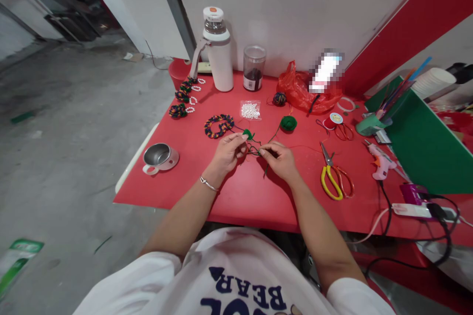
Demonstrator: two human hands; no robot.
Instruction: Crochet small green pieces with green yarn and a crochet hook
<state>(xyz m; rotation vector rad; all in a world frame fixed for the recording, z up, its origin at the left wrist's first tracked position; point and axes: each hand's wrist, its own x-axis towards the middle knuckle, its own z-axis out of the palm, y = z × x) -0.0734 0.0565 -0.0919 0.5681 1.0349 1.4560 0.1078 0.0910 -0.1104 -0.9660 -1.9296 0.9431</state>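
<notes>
My left hand (231,151) pinches a small piece of green yarn (248,134), part of which stands above the fingertips. My right hand (279,158) is closed at the fingertips on green yarn, close to the left one. Dark loops of yarn cross the gap between the hands, along with a thin straight line that may be a needle or hook. From a green yarn ball (288,123) a strand runs down toward the hands. Just beyond my left hand lies a multicoloured braided yarn loop (219,126).
Several yarn bundles with white bead loops (178,110) line the left edge. A metal cup (161,156), white bottle (220,61), jar (254,69), bead bag (250,110) and red plastic bag (291,87) stand around. Yellow-handled scissors (331,182) and a glue gun (382,160) lie right.
</notes>
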